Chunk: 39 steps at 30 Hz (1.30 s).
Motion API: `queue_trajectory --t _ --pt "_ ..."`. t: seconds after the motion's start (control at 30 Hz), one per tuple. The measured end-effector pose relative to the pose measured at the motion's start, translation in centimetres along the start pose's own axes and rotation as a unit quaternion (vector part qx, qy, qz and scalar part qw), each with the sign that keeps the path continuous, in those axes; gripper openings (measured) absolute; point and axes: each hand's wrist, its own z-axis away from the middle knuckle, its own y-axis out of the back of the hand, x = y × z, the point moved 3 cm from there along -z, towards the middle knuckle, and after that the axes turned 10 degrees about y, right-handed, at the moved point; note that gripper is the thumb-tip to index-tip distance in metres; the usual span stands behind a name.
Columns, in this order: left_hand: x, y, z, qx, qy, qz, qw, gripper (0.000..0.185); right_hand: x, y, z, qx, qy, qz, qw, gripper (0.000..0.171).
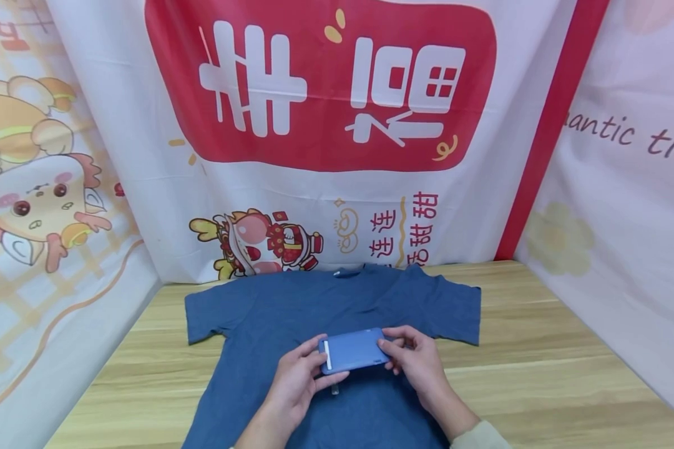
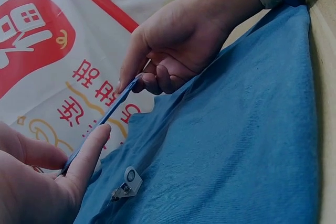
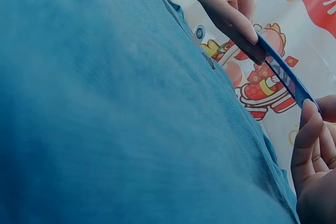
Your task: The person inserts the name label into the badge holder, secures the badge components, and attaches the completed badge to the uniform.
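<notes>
Blue card holder (image 1: 354, 350), flat and thin, was held level just above a blue T-shirt (image 1: 292, 312) spread on the wooden table (image 1: 539, 349). Left hand (image 1: 303, 380) gripped its left end, thumb on top and fingers curled beneath; right hand (image 1: 418, 360) pinched the right end between thumb and curled fingers. A small metal clip (image 2: 127, 182) lay on the shirt below the holder. Printed banners (image 1: 326, 125) stood behind the table.
</notes>
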Motion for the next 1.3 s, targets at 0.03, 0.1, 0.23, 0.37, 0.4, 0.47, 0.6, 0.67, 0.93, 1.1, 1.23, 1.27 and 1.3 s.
queue_trajectory --t 0.03,0.1,0.23,0.37,0.4,0.47,0.6,0.67,0.93,1.1,1.23,1.27,1.3 --pt "0.00 0.02 0.01 0.000 0.000 0.000 1.0000 0.056 0.01 -0.01 -0.01 0.000 0.000 -0.001 1.000 0.026" --pt "-0.01 0.05 0.02 0.000 -0.001 0.002 1.0000 0.056 0.06 -0.03 -0.03 -0.001 0.000 -0.003 1.000 0.026" --pt "0.00 0.03 0.09 -0.001 -0.001 0.007 1.0000 0.055 0.18 -0.03 0.02 -0.001 0.001 -0.005 1.000 0.027" --pt "-0.03 -0.02 0.12 0.000 -0.002 0.011 0.9999 0.055 0.28 0.02 0.05 -0.003 0.000 -0.011 1.000 0.028" --pt "-0.05 -0.02 0.11 0.001 -0.002 0.011 0.9999 0.055 0.30 0.04 0.07 -0.003 0.000 -0.012 1.000 0.028" --pt "-0.08 -0.05 0.08 0.003 -0.004 0.009 0.9999 0.055 0.32 0.08 0.09 -0.004 -0.002 -0.013 1.000 0.029" --pt "-0.08 -0.15 0.09 0.007 -0.006 0.007 0.9999 0.055 0.22 0.11 0.11 -0.006 -0.005 -0.013 1.000 0.029" --pt "-0.05 -0.24 0.19 0.007 -0.007 0.009 0.9999 0.055 0.15 0.13 0.12 -0.008 -0.005 -0.013 1.000 0.028" --pt "0.10 -0.42 0.47 -0.001 -0.009 0.016 0.9998 0.055 0.07 0.22 0.15 -0.017 -0.001 -0.013 1.000 0.029" --pt "0.10 -0.44 0.38 -0.001 -0.011 0.023 0.9997 0.055 -0.02 0.21 0.17 -0.017 0.005 -0.013 1.000 0.028" --pt "0.14 -0.50 0.36 -0.003 -0.011 0.029 0.9995 0.054 -0.15 0.14 0.13 -0.021 0.007 -0.016 1.000 0.029" --pt "0.14 -0.51 0.37 -0.003 -0.012 0.030 0.9995 0.054 -0.17 0.12 0.11 -0.022 0.007 -0.017 1.000 0.030" --pt "0.15 -0.53 0.39 -0.004 -0.013 0.031 0.9994 0.054 -0.21 0.10 0.10 -0.024 0.008 -0.017 1.000 0.031"
